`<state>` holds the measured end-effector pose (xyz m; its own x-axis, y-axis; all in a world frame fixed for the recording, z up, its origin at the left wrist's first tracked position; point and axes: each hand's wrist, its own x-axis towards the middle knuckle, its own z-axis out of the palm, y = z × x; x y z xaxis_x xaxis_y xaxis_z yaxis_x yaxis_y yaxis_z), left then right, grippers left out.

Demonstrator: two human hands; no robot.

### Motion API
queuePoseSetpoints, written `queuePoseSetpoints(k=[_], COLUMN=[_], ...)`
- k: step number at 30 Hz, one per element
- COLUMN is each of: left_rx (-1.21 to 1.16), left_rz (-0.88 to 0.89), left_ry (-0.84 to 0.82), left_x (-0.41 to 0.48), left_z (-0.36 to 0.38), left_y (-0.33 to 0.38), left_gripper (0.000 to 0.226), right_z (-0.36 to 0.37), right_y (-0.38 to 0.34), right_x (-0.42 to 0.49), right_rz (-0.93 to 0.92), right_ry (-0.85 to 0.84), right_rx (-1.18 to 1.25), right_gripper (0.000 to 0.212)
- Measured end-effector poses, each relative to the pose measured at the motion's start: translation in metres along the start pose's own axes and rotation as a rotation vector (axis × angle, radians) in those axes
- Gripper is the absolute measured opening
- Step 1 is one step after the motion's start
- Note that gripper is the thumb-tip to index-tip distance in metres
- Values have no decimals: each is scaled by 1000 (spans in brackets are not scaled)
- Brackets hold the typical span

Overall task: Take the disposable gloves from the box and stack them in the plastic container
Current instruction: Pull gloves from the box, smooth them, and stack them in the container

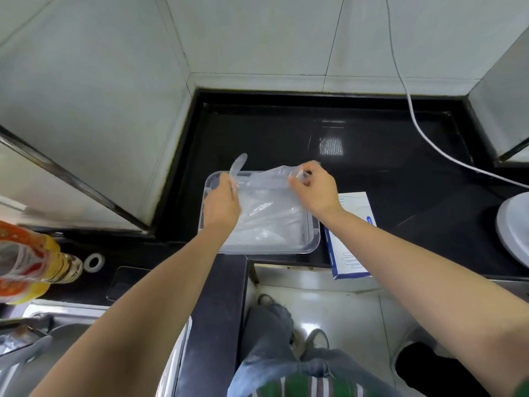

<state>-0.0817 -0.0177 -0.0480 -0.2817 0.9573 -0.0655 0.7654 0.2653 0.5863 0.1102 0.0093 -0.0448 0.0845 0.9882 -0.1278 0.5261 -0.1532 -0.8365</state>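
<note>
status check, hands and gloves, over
Left hand and right hand both pinch one clear glove over the plastic container. Pile of gloves already inside. Glove box right of it, nothing blocking.

Blue jeans (266, 333), striped green shirt (309, 386)

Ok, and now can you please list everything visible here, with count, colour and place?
plastic container: one, clear, middle of the black counter
held glove: one, clear, stretched over the container's far edge
stacked gloves: number unclear, clear, inside the container
glove box: one, white and blue, right of the container
cable: one, white, wall to right counter
bottle: one, yellow, orange label, far left
ring: one, white, beside the bottle
round object: one, white, right edge, cut off
left hand: one, pinches the held glove's left side
right hand: one, pinches its right side
</note>
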Motion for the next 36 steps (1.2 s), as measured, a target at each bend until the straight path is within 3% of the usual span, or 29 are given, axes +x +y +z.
queuePoseSetpoints(k=[2,4,6,8,10,14,17,19,21,25,29,31,34,36], left_rx=[174,268,269,240,248,201,283,198,196,467,417,342,268,289], left_rz=[8,15,-2,-38,-43,-63,263,449,476,136,31,-28,-89,-80], left_ry=[-72,-119,-148,-171,-215,-178,147,208,63,-425,-556,-628,-667,-700], left_x=[-1,-3,-3,0,1,-2,-6,-7,-7,2,7,8,10,11], left_z=[6,14,23,29,32,22,14,14,22,46,52,55,58,59], left_y=[-3,-4,-5,-8,-8,-7,2,14,22,0,-22,-26,-29,-32], left_gripper=[22,23,26,28,29,42,46,36,25,39,53,58,69,80], right_z=[-1,-1,7,21,36,58,66,69,69,65,62,64,70,72], right_y=[-1,-9,-11,-8,2,18,21,22,24,27,16,10,7,11], right_x=[-1,-3,-3,-4,-6,-4,-1,0,1,2,-4,-7,-11,-9], right_rz=[-139,-330,-390,-256,-46,134,137,140,146,121,-121,-44,335,375], right_ry=[146,225,86,-222,-444,-609,-635,-651,-660,-511,-241,-376,-779,-746], right_rx=[-47,-49,-37,-140,-318,-439,-503,-553,-588,-514,-333,-239,-254,-361], right_gripper=[38,34,19,13,23,54,65,69,70,62,21,13,26,43])
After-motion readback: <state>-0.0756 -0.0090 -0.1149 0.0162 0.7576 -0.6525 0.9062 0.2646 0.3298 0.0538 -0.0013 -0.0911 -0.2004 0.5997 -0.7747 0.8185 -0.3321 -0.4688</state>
